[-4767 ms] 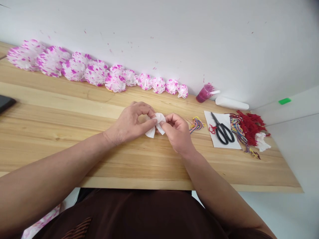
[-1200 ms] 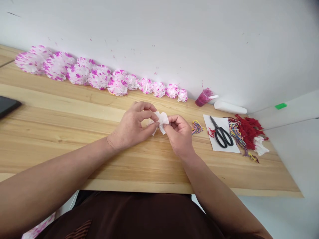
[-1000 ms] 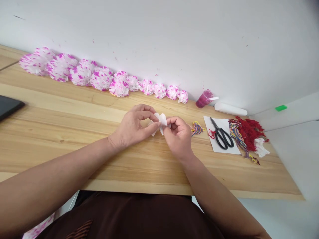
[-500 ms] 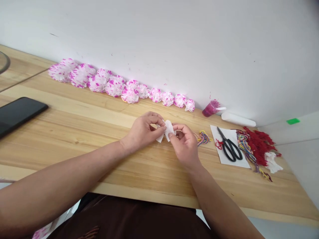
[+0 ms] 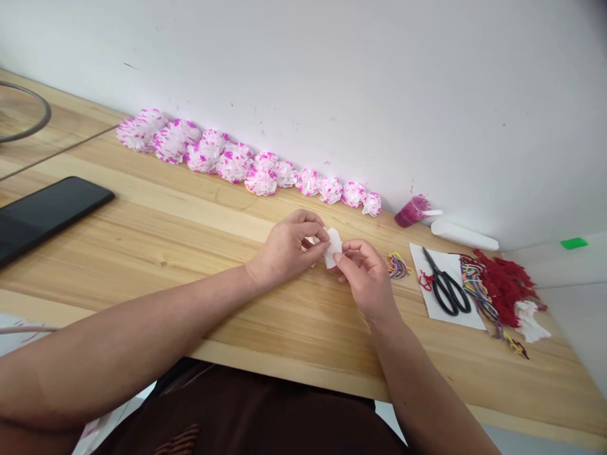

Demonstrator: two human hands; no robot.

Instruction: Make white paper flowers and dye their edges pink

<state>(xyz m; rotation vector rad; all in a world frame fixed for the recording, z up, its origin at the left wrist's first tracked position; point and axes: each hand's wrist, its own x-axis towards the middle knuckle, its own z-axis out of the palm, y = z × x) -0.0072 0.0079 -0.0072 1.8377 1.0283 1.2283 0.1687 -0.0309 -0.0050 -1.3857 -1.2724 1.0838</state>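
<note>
Between my two hands is a small piece of white tissue paper [image 5: 333, 248] with a rounded top edge, held just above the wooden table. My left hand [image 5: 298, 245] pinches it from the left between thumb and fingertips. On the other side, my right hand [image 5: 367, 273] grips its lower right edge with thumb and fingers. Part of the paper is hidden behind the left fingers. Just right of my right hand lies a small bundle of coloured yarn [image 5: 398, 266].
Pink-tipped white paper flowers [image 5: 234, 162] line the wall. Further right are a cup of magenta liquid [image 5: 411, 212], a white roll [image 5: 465, 236], black-handled scissors [image 5: 446, 287] on a white sheet [image 5: 429, 309], and red yarn [image 5: 507, 284]. A black phone [image 5: 52, 215] lies at left.
The view has shifted, so the table items appear further right. The paper's visible face has turned flatter toward me between my fingers. Both hands keep their grip.
</note>
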